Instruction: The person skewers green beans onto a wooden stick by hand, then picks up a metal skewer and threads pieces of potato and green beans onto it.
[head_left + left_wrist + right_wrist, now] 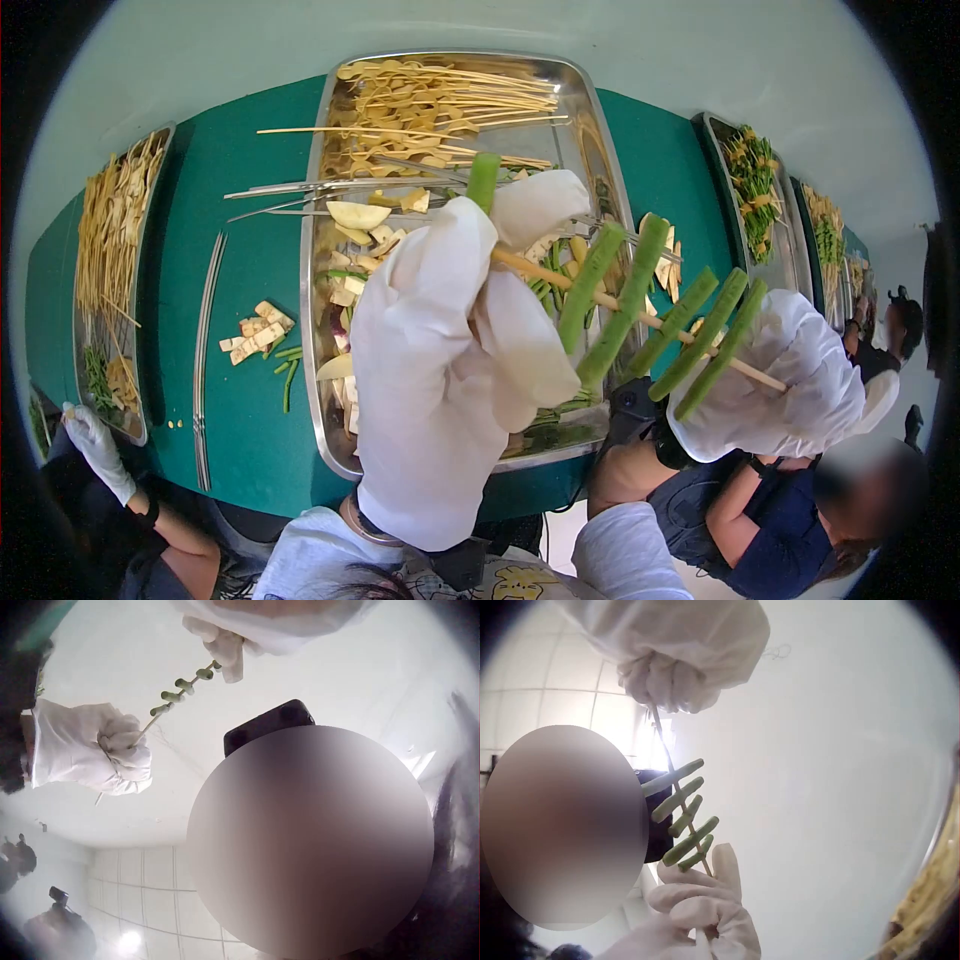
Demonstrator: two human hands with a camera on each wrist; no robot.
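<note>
In the head view, my white-gloved left hand (430,370) is raised over a metal tray, fingers curled, with a green bean piece (482,180) sticking up from its grip. The tip of a thin wooden skewer (540,270) reaches its fingers. Several cut green bean pieces (630,300) are threaded crosswise along the skewer, spaced apart. To the right, my gloved right hand (780,390) grips the skewer's other end. In the left wrist view, the right hand (120,750) is closed round it, its end poking out below. The right wrist view shows the left fingers (705,900) bent at the tip.
The metal tray (318,300) holds skewered yellowish slices (440,105), metal skewers (330,188) and cut vegetables. Diced pieces (258,332) and long metal skewers (207,370) lie on the green table (180,300). Other trays stand left and right (790,240). People sit at both sides.
</note>
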